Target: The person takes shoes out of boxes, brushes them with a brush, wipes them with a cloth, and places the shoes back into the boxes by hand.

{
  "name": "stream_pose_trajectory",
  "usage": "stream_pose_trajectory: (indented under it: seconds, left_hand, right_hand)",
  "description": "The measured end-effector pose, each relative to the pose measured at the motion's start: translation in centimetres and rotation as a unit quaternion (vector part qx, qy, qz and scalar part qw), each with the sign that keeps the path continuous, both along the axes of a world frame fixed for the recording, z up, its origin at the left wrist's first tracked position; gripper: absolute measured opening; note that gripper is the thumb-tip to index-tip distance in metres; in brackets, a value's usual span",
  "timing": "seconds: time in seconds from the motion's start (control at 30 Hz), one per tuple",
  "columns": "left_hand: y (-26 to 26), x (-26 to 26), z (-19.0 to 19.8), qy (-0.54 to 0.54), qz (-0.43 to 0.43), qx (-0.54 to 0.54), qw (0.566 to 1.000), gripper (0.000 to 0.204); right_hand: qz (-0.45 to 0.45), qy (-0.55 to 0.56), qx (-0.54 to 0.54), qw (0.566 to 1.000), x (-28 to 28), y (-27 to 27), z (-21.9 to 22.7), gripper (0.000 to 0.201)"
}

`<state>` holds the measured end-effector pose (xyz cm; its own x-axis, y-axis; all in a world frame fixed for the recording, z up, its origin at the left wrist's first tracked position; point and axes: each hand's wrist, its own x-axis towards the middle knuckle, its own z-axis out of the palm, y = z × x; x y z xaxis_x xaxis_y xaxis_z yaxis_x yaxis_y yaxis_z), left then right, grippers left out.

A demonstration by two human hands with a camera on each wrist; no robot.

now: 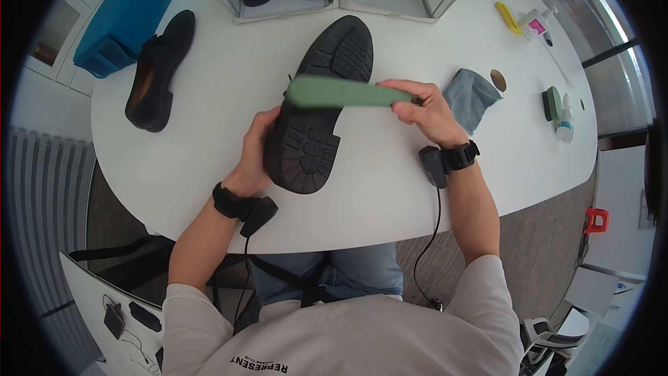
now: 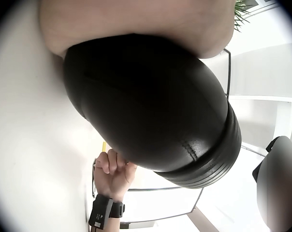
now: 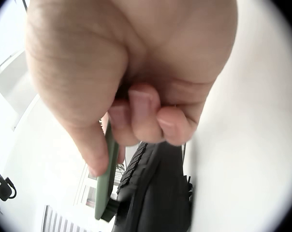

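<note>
A black leather shoe (image 1: 306,150) is held over the white table with its ridged sole facing up toward my head. My left hand (image 1: 250,157) grips it from the left side near the heel; in the left wrist view, the smooth heel (image 2: 151,106) fills the middle and my fingers are mostly hidden. My right hand (image 1: 430,113) pinches one end of a green brush (image 1: 334,92), which lies across the middle of the sole and is slightly blurred. In the right wrist view, the dark bristles (image 3: 109,210) are right at the sole's edge, with my other fingers curled.
The other black shoe (image 1: 161,73) stands at left beside a blue case (image 1: 129,17). A box (image 1: 278,10) holding black shoes is at the back. To the right are a grey cloth (image 1: 471,99), a pump bottle (image 1: 536,24), a second green brush (image 1: 552,103) and a small bottle (image 1: 565,124).
</note>
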<state>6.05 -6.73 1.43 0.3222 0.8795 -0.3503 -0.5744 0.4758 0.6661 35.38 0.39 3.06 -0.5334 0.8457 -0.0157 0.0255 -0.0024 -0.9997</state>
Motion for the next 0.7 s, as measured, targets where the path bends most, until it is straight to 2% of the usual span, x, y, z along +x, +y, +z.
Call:
stream_pose_trajectory:
  seconds: [0.03, 0.1, 0.23, 0.27, 0.33, 0.37, 0.47, 0.53, 0.63, 0.7]
  left_hand:
    - [0.1, 0.0, 0.1, 0.0, -0.001, 0.001, 1.0, 0.051]
    - [0.2, 0.0, 0.3, -0.028, 0.003, -0.017, 0.999, 0.052]
    - [0.0, 0.0, 0.3, -0.03, -0.009, -0.008, 0.999, 0.052]
    - [0.0, 0.0, 0.2, -0.022, -0.01, -0.005, 1.0, 0.052]
    - [0.0, 0.1, 0.3, -0.015, -0.011, 0.0, 1.0, 0.052]
    - [-0.1, 0.1, 0.5, -0.007, -0.013, -0.007, 1.0, 0.052]
    - [-0.1, 0.1, 0.7, 0.001, -0.021, -0.01, 1.0, 0.052]
    - [-0.1, 0.1, 0.6, -0.001, -0.029, -0.01, 1.0, 0.052]
    - [-0.1, 0.1, 0.5, 0.012, -0.02, -0.003, 1.0, 0.054]
    - [0.0, 0.1, 0.4, 0.014, -0.014, -0.004, 1.0, 0.055]
  right_hand:
    - [-0.001, 0.0, 0.001, 1.0, 0.0, 0.2, 0.0, 0.037]
    - [-0.12, 0.011, 0.004, 0.993, 0.0, 0.5, -0.3, 0.036]
    - [-0.186, 0.079, -0.052, 0.978, -0.1, 1.0, -0.6, 0.037]
    - [-0.186, 0.079, -0.05, 0.978, 0.1, 1.1, -0.6, 0.037]
    - [-0.084, 0.082, -0.055, 0.992, 0.6, 0.9, -0.5, 0.037]
    - [-0.083, 0.082, -0.053, 0.992, 0.5, 0.9, -0.5, 0.037]
    - [-0.11, 0.06, -0.031, 0.992, 0.4, 1.1, -0.9, 0.037]
    - [-0.202, 0.122, -0.074, 0.969, 0.7, 2.0, -1.3, 0.039]
    - [-0.245, 0.138, -0.102, 0.954, 1.1, 2.2, -1.2, 0.043]
    - [-0.242, 0.133, -0.098, 0.956, 0.8, 2.1, -1.2, 0.044]
